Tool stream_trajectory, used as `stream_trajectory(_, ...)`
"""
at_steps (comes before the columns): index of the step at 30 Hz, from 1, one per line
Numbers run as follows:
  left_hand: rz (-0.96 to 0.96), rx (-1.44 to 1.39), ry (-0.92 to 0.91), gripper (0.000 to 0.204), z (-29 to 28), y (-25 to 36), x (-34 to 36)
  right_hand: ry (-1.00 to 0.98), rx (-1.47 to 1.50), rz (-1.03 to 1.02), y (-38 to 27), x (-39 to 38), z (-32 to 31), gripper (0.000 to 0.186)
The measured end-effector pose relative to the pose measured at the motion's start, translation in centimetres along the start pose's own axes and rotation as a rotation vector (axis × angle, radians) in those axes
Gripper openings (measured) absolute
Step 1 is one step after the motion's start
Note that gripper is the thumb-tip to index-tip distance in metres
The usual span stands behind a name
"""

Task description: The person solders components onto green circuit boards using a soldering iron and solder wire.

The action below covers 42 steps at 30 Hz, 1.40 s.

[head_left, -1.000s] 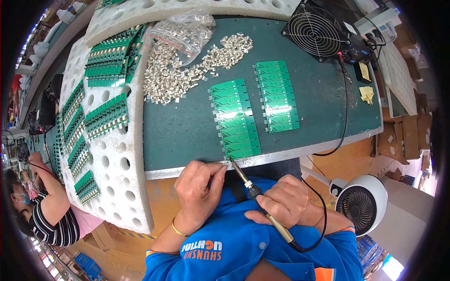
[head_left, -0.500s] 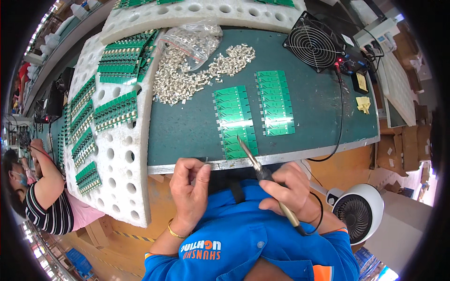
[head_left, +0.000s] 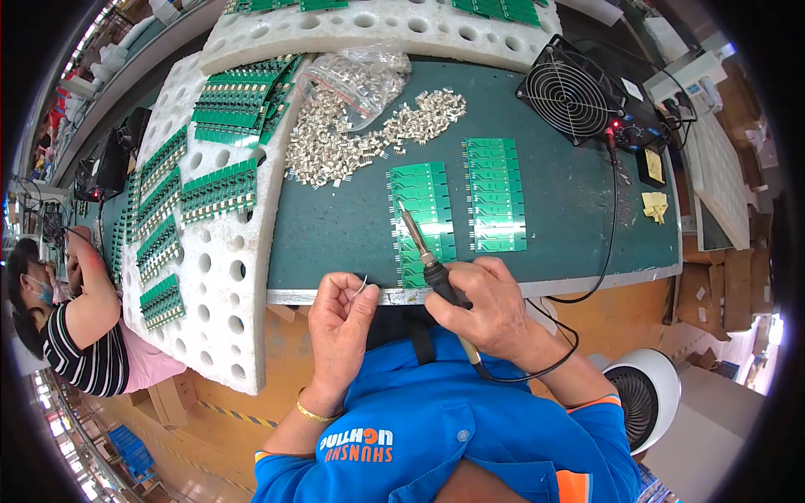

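Observation:
My right hand (head_left: 490,312) is closed round the handle of a soldering iron (head_left: 414,233). The iron slants up and left, and its tip is over the left green circuit board panel (head_left: 429,186), towards the far half; contact cannot be made out. At the table's front edge, my left hand (head_left: 337,325) pinches a thin silvery wire, likely solder wire (head_left: 362,286), between thumb and fingers. A second green panel (head_left: 495,201) lies just right of the first. Both panels have small metal pins along their left edges.
Behind the panels lies a heap of small white connectors (head_left: 335,151), beside a clear plastic bag (head_left: 360,80). White foam boards (head_left: 220,323) hold more circuit boards at left. A black fan (head_left: 566,96) stands at back right; the iron's cord (head_left: 610,235) crosses the table. A co-worker (head_left: 84,335) sits at left.
My right hand has moved left and farther from me, carrying the soldering iron's tip up the left panel. The wire in my left hand now shows more clearly. The view has shifted slightly.

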<state>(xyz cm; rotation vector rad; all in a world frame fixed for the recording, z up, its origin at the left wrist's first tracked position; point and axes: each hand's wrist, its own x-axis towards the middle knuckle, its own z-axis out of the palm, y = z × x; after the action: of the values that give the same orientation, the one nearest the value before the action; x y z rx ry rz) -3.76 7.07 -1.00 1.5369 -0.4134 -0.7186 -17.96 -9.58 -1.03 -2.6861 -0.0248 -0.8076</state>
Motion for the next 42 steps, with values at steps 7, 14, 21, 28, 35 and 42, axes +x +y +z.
stream_trajectory(7,-0.258,-0.176,-0.14,0.024,-0.5,1.4,1.1,-0.031,-0.004,-0.07,0.9,0.2,0.2,0.032)
stream_trajectory(14,-0.41,-0.157,-0.158,0.034,-0.1,2.0,1.7,0.038,0.059,-0.031,1.1,0.3,-0.2,0.034)
stream_trajectory(21,-0.287,-0.079,-0.122,0.032,-0.6,1.8,2.3,-0.063,0.059,-0.096,1.7,1.9,-0.2,0.035)
stream_trajectory(28,-0.225,0.033,-0.136,0.033,-0.5,1.2,2.6,-0.007,0.024,-0.169,2.2,1.6,0.0,0.033)
stream_trajectory(35,-0.354,-0.17,-0.245,0.033,0.7,2.6,4.0,0.122,0.058,-0.077,2.4,0.7,-0.4,0.038)
stream_trajectory(42,-0.338,-0.239,-0.238,0.025,2.4,2.8,4.6,0.2,0.093,-0.046,2.3,0.5,-0.3,0.041)
